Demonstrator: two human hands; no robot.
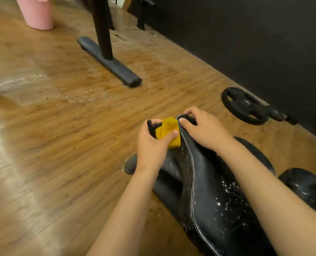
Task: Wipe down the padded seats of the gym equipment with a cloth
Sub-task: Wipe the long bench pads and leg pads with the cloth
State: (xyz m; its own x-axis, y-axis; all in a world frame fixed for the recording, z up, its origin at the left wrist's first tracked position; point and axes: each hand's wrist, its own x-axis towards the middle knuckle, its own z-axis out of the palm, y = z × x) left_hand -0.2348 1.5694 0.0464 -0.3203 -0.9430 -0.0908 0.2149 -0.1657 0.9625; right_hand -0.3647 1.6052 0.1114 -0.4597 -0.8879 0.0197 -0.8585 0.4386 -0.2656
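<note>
A black padded seat (205, 182) with white stitching runs from the lower right up to the middle of the view, speckled with white spots. My left hand (151, 145) grips a folded yellow cloth (169, 131) against the seat's far left edge, beside a black bracket. My right hand (203, 126) holds the seat's far tip, fingers curled over its end and thumb on top. Both forearms reach in from the bottom of the view.
A black weight plate (244, 106) lies on the wooden floor by the dark wall at right. A black equipment foot bar (109, 60) with its upright post stands ahead. A pink bucket (36, 12) stands at the top left. Wet streaks mark the floor.
</note>
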